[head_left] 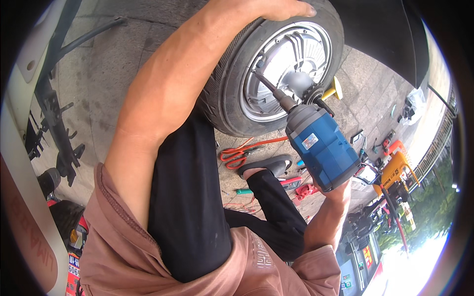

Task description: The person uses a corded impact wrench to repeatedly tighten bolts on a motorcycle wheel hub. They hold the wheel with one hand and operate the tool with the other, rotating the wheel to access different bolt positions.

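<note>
A wheel with a black tyre [224,106] and a silver metal hub [301,54] stands upright in front of me. Across the top of the tyre lies my left hand [289,9], its fingers stretched out, partly cut off by the upper edge. My right hand [333,191] is closed around the grip of a blue and grey impact wrench [323,143], mostly hidden behind the tool body. A long bit [266,83] in its nose points at the outer part of the hub, near the rim. Whether the tip sits in a screw, I cannot make out.
Orange-handled scissors [234,157] lie on the paving below the wheel, beside my shoe [276,165]. A red cloth [305,192] and several tools are scattered nearby. At the right stands a yellow power tool [395,170]; a dark vehicle frame [57,118] is at the left.
</note>
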Action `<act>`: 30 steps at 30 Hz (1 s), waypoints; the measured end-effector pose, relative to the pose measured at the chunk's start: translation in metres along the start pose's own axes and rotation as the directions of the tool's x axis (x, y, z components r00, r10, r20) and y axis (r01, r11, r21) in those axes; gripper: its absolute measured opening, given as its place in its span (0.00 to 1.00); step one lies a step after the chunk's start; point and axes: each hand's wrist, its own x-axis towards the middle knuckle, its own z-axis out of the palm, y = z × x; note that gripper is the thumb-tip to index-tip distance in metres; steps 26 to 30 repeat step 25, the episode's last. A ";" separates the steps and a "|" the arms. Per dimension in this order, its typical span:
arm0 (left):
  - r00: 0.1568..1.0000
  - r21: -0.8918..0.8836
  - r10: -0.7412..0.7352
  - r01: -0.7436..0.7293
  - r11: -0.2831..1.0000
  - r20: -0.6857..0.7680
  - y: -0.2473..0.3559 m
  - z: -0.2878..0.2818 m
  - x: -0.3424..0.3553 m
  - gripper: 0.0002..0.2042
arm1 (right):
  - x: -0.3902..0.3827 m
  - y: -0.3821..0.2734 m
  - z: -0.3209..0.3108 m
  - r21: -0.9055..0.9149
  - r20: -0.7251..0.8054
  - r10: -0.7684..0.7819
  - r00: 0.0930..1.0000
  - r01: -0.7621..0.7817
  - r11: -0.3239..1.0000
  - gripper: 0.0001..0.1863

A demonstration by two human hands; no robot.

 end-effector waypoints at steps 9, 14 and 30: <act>1.000 -0.042 -0.006 0.007 0.999 0.025 0.000 -0.001 0.000 0.28 | 0.001 0.004 -0.006 -0.123 0.032 -0.053 0.998 0.057 0.991 0.20; 0.999 -0.033 0.015 -0.016 0.999 -0.029 -0.002 0.000 -0.003 0.27 | -0.003 -0.002 -0.011 0.032 0.063 0.088 0.994 -0.090 0.995 0.19; 0.999 0.011 0.029 -0.030 1.000 0.020 0.000 0.004 0.012 0.26 | -0.099 0.033 0.029 0.178 -0.027 0.207 0.978 -0.199 0.964 0.12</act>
